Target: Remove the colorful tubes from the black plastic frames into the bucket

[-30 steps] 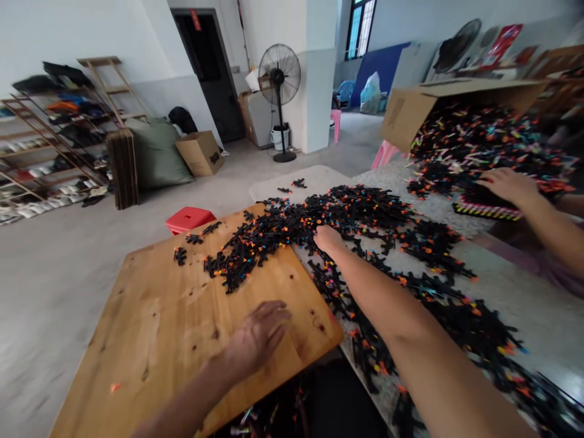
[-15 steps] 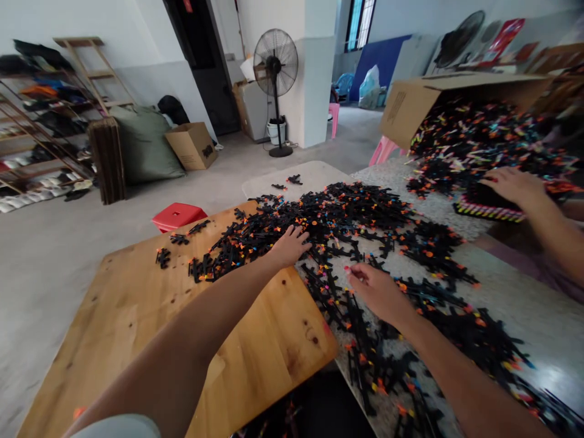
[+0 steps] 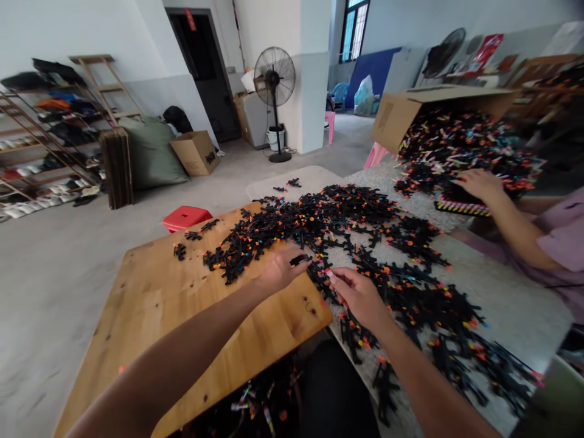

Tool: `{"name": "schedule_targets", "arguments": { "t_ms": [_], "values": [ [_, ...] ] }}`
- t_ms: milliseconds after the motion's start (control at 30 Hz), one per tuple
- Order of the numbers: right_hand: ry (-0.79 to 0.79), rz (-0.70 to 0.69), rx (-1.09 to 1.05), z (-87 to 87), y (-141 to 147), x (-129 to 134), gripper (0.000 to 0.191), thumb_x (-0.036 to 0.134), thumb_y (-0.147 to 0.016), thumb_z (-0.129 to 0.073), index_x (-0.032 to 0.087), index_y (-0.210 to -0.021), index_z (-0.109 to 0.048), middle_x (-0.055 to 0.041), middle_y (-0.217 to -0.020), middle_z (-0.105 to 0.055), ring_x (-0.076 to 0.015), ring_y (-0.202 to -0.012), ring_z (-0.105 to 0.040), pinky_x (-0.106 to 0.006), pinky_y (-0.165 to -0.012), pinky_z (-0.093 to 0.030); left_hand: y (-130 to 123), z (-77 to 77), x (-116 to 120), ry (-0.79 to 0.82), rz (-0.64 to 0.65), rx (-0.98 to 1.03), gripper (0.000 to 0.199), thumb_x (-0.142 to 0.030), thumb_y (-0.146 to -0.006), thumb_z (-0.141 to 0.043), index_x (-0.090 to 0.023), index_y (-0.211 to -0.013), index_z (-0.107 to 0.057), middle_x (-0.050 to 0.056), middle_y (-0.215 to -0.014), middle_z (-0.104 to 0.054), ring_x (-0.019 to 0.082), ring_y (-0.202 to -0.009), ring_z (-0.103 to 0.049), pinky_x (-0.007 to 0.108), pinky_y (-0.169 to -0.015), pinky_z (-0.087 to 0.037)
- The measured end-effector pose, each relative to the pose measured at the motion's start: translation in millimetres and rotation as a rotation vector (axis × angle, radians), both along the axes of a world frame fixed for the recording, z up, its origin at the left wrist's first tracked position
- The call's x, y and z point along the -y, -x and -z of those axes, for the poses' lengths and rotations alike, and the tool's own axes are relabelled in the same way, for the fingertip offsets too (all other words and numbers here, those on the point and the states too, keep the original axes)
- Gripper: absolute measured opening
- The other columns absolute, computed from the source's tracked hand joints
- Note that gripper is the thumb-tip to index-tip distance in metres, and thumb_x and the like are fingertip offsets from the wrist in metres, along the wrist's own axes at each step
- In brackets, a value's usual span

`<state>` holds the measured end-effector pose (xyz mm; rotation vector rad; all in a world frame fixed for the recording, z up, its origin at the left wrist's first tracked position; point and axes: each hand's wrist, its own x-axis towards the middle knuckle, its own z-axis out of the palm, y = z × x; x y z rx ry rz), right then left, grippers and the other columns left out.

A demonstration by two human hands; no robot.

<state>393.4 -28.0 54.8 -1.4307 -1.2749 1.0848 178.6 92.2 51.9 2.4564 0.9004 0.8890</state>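
Observation:
My left hand (image 3: 283, 267) is over the right part of the wooden board (image 3: 182, 310), its thumb and fingers closed on a small black piece. Just to the right, my right hand (image 3: 360, 295) pinches a small pinkish-white piece between thumb and fingertips. The two hands are a short gap apart. Around and behind them spreads a pile of black gun-shaped plastic pieces (image 3: 314, 210) with orange, blue and yellow bits. More of these pieces lie right of my right hand on the speckled stone table (image 3: 497, 267).
At the right a co-worker's hand (image 3: 479, 185) rests on a black stack with a striped edge. A cardboard box (image 3: 395, 121) spills many colourful pieces behind it. A red stool (image 3: 186, 217) stands past the board, and a fan (image 3: 274, 79) further back.
My left hand has drawn back from the pile towards me, its fingers now closed on a black piece. My right hand has moved left, nearer to it. The view has shifted slightly.

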Motion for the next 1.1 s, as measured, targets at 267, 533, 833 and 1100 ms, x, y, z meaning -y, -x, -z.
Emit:
{"name": "schedule_targets", "arguments": {
  "t_ms": [267, 533, 833, 1100],
  "values": [
    [-0.063, -0.053, -0.091, -27.2, 39.0, 35.6, 0.044, 0.06, -0.09, -0.067, 0.022, -0.108, -0.077, 0.0, -0.07, -0.065, -0.0137, -0.052, -0.052, -0.025, -0.046, -0.041, 13.7, -38.7, 87.6, 0.202, -0.037, 0.14, 0.015, -0.028, -0.094, -0.068, -0.017, -0.099, -0.075, 0.004, -0.088, -0.075, 0.015, -0.08, -0.068, 0.026, -0.077, -0.054],
    [-0.069, -0.1, 0.072, -51.1, 48.1, 59.4, 0.041, 0.053, -0.09, -0.066, 0.018, -0.108, -0.079, 0.002, -0.057, -0.059, -0.0128, -0.049, -0.05, -0.024, -0.046, -0.037, 33.6, -52.9, 114.2, 0.081, 0.093, 0.132, 0.019, -0.034, -0.097, -0.067, -0.017, -0.1, -0.075, 0.005, -0.089, -0.076, 0.015, -0.081, -0.068, 0.026, -0.076, -0.053],
    [-0.044, -0.189, 0.161, -56.2, 44.4, 63.8, 0.038, 0.048, -0.09, -0.065, 0.017, -0.105, -0.08, 0.0049, -0.046, -0.05, -0.0125, -0.043, -0.045, -0.025, -0.045, -0.032, 41.6, -55.0, 126.4, -0.034, 0.096, 0.02, 0.022, -0.035, -0.101, -0.063, -0.017, -0.104, -0.074, 0.007, -0.093, -0.076, 0.017, -0.085, -0.071, 0.026, -0.079, -0.055],
    [-0.009, -0.255, 0.253, -60.5, 40.2, 56.5, 0.032, 0.046, -0.091, -0.066, 0.018, -0.098, -0.08, 0.0051, -0.044, -0.051, -0.0122, -0.041, -0.046, -0.025, -0.045, -0.032, 44.8, -57.8, 131.0, -0.042, 0.088, -0.127, 0.024, -0.037, -0.103, -0.059, -0.018, -0.108, -0.073, 0.007, -0.096, -0.074, 0.017, -0.087, -0.071, 0.026, -0.079, -0.054]
  ]
}}
